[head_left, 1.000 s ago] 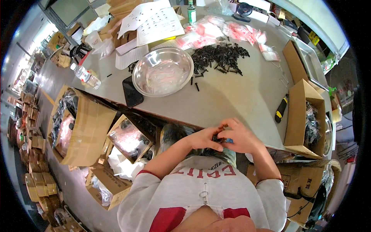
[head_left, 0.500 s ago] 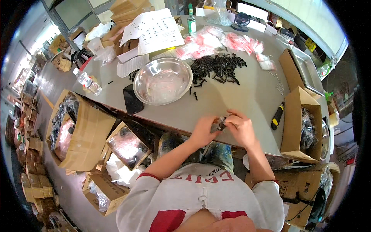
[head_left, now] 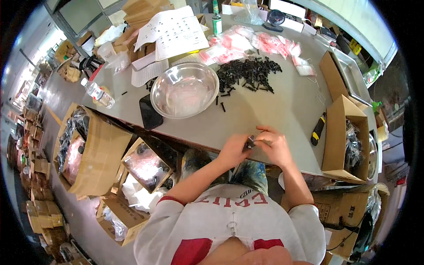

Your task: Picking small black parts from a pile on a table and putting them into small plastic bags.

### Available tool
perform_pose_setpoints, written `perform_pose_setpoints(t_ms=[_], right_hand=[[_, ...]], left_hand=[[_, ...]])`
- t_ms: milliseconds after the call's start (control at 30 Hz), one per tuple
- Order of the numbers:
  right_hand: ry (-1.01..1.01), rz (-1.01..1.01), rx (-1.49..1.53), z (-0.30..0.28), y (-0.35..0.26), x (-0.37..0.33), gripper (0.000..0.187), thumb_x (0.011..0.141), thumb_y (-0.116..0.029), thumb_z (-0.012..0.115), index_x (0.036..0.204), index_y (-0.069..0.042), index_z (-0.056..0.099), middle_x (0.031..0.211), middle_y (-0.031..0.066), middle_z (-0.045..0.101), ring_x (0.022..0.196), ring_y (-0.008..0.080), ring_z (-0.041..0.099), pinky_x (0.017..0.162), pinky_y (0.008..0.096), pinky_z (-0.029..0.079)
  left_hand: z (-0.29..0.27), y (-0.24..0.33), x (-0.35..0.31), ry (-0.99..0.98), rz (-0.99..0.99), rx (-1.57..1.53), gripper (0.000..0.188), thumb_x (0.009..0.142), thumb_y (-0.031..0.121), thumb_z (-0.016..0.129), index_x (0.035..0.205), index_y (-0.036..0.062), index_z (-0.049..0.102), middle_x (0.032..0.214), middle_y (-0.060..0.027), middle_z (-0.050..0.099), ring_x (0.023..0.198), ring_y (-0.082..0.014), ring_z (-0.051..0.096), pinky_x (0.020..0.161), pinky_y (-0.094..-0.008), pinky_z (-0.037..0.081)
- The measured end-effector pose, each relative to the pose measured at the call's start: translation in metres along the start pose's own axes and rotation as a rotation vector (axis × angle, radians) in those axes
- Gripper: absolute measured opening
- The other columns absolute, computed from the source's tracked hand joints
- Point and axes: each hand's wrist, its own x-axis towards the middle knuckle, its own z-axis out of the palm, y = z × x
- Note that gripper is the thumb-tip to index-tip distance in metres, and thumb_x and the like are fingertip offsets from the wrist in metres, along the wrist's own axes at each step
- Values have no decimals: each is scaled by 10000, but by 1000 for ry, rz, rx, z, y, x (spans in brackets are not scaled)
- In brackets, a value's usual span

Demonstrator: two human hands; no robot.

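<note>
Far left, below the surface [head_left: 274, 110]: open cardboard boxes [head_left: 84, 150] on the floor, holding dark parts and pinkish bagged goods; a nearer box [head_left: 143, 165] holds a clear bag of reddish pieces. On the left end of the surface lies a plastic water bottle [head_left: 98, 93] on its side. Beside it a dark flat slab [head_left: 150, 112] touches the rim of a round steel bowl [head_left: 184, 89], whose contents cannot be told apart from reflections. Behind the bowl: a printed paper sheet [head_left: 174, 31] on stacked cartons, and a green bottle [head_left: 216, 20]. Right of the bowl, a heap of small black parts [head_left: 249, 73] spreads loose, with pink-tinted clear bags [head_left: 247, 44] beyond it. At the near edge of the surface the left hand [head_left: 234, 150] and right hand [head_left: 276, 145] meet, fingers pinched together on a small dark part [head_left: 251, 141] held between them, just above the surface edge. Right of the hands lies a black-and-yellow tool [head_left: 318, 129], unobstructed. Far right, an open cardboard box [head_left: 340, 132] holds bagged dark parts; a metal tray [head_left: 351, 73] stands behind it.
</note>
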Motion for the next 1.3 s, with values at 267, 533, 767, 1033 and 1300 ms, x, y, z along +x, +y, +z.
perform_pose_setpoints(t_ms=[267,533,767,1033,1300], right_hand=[[22,-14,183,-1,3,-8,115,735,-12,689,842,-9,647,963,162,662,785,271,646,721,325,506],[-105,299,104,-10,15,-8,92,769,-65,662,844,-11,655,706,135,634,620,221,600,586,319,458],[-133,61,135,-3,13,-10,96,747,-59,687,820,-13,645,734,121,627,647,194,599,611,309,470],[-177,-18,53,0,4,-10,127,735,-34,653,823,-6,565,742,131,570,673,290,566,614,361,457],[-176,-83,79,-15,4,-19,110,742,-23,635,779,-4,533,737,137,537,645,310,518,580,371,418]], left_hand=[[-5,0,4,-15,-14,39,453,699,126,719,1103,45,530,897,-147,618,869,-358,584,747,-431,458],[-8,6,-1,16,64,21,426,751,185,709,1126,55,553,934,-138,623,913,-318,587,824,-411,445],[-15,8,7,20,-59,-347,158,844,121,629,951,5,621,935,-146,624,871,-288,594,783,-338,456],[-18,19,8,18,81,-148,87,829,85,622,863,9,596,823,-141,579,777,-309,562,697,-354,446],[-27,23,3,92,-42,-281,124,853,136,624,882,16,606,845,-138,593,793,-294,575,705,-350,452]])
